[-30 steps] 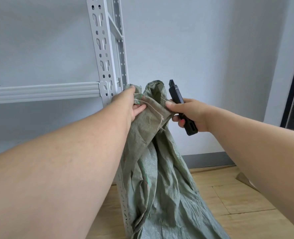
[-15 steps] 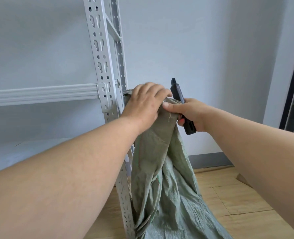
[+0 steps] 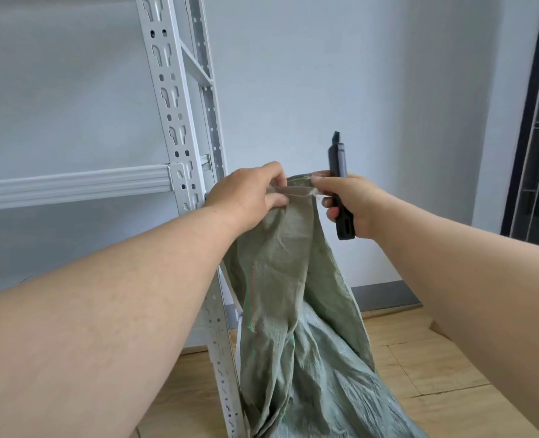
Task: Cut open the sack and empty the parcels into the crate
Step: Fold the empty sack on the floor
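We are pinching the sack top in both grips, left hand at nine o'clock, right hand also curling round the cutter, judging slicing comes next

Just left of the left hand stands the slotted upright of a metal rack, its horizontal beam running off further left, so that side is blocked. The green sack hangs directly below both hands, filling the room down toward the wooden floor. The black cutter sticks up beside the right hand. Above the hands and to their right, bare wall lies behind open air.
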Available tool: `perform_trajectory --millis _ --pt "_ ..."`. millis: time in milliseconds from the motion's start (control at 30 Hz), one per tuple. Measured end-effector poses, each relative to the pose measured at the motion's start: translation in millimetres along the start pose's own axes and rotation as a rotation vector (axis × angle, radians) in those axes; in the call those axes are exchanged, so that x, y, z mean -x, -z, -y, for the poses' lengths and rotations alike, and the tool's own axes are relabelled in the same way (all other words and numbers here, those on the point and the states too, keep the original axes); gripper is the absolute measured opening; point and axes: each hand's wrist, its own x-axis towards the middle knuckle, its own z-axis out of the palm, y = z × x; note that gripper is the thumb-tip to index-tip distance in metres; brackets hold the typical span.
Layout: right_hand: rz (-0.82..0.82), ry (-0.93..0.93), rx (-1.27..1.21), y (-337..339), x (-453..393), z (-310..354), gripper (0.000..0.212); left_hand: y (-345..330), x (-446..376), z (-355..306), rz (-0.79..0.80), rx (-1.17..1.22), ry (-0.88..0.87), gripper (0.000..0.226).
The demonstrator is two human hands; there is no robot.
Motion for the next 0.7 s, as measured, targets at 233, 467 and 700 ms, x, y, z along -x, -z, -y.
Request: perform_trajectory --millis 233,467,700 --pt "0.114 0.077 0.101 0 7 6 0.004 -2 -14 -13 -0.079 -0.017 -0.138 0.009" --pt "-0.117 0.216 0.185 10 13 -9 0.031 -8 -29 -33 -0.062 -0.076 0.013 0.007" --pt "-0.304 0.236 0.37 20 13 -14 0.039 3 -62 -66 -0.254 0.046 0.02 0.008"
